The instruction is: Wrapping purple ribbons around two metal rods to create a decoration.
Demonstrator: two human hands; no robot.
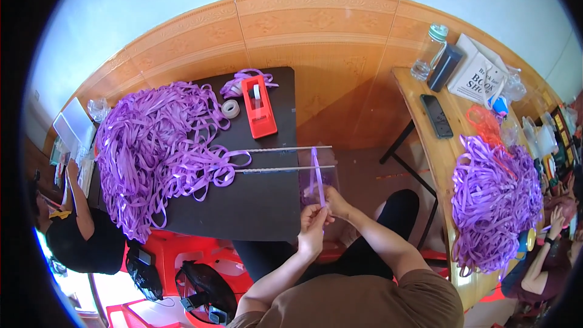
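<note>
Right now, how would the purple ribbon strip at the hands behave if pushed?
The ribbon strip would probably bend easily, since the matching ribbon pile lies in limp loops. It's likely light, being narrow, and its sheen suggests it may slip.

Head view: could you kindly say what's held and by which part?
The left hand pinches a narrow, flat purple ribbon low on its strand; for the right hand, I cannot tell.

Head view: left one of two fisheye cameras worn side by side on head. Looks down and forward, past wearer's brown shirt (364,300) at near side; left hand (312,228) and right hand (334,201) close below, around middle. Upright, unmirrored. Very wide: dark table (267,206) at left, wooden table (442,155) at right, far wall panelling (316,21) bowed by lens.
</note>
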